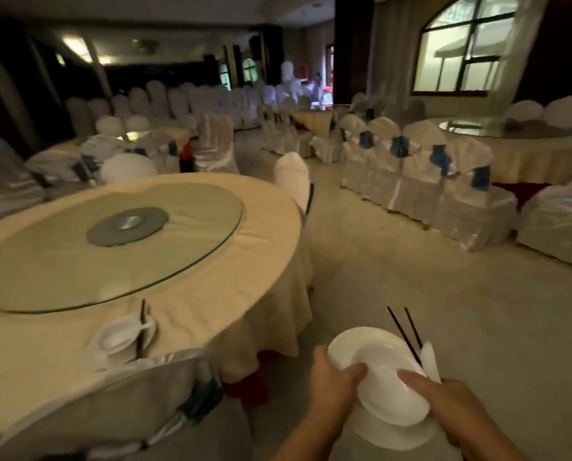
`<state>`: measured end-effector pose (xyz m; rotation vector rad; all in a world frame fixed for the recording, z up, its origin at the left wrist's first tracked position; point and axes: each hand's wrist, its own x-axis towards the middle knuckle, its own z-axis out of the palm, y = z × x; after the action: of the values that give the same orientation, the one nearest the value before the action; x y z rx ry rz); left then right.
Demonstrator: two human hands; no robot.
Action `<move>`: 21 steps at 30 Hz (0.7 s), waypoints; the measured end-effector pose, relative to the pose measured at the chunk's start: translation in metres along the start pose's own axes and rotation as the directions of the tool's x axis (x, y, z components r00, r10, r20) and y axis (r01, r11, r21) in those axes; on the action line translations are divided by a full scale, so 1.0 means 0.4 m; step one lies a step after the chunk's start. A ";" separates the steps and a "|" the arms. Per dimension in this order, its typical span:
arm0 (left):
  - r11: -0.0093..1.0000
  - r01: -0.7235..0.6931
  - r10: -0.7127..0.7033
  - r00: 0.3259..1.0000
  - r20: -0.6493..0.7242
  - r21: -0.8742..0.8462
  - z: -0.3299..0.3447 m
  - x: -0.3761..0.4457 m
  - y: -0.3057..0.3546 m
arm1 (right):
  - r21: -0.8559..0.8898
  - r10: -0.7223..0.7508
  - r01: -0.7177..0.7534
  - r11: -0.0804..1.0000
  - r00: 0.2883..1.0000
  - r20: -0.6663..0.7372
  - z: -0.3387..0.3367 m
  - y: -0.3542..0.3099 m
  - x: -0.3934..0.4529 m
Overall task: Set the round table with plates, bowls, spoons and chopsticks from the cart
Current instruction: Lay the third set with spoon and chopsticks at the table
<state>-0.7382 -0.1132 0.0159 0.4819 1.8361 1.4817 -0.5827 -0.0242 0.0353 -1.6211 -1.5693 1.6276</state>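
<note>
I carry a white plate [354, 349] with a white bowl [391, 390] on it, low and right of the round table [211, 294]. My left hand [336, 382] grips the plate's left edge, thumb on the bowl. My right hand [454, 400] holds the bowl's right side with a finger laid on its rim, and also holds black chopsticks [406, 332] and a white spoon [430, 361]. One setting lies on the table's near edge: a plate with bowl [116, 341], a spoon and chopsticks [141, 327]. No cart is in view.
A glass turntable [62, 257] covers the table's middle. A white-covered chair [138, 407] stands at the near edge in front of the setting, another chair [293, 181] at the far right side. Rows of covered chairs and other tables stand beyond an open floor aisle [394, 261].
</note>
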 end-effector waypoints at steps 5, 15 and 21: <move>1.000 -0.022 0.023 0.988 -0.152 0.009 -0.128 0.094 0.024 | -0.105 -0.061 0.073 0.992 0.992 0.113 0.141 -0.102 0.074; 0.997 -0.039 0.055 0.967 -0.248 0.069 -0.056 0.397 0.080 | -0.121 -0.094 0.120 0.985 0.974 0.204 0.181 -0.234 0.395; 0.997 -0.024 0.040 0.968 -0.247 0.067 0.150 0.606 0.213 | -0.126 -0.091 0.120 0.985 0.973 0.212 0.054 -0.370 0.664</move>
<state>-0.8702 0.1153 0.0201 0.3713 2.0833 1.5673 -0.7389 0.2375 0.0317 -1.4434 -1.8763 1.7084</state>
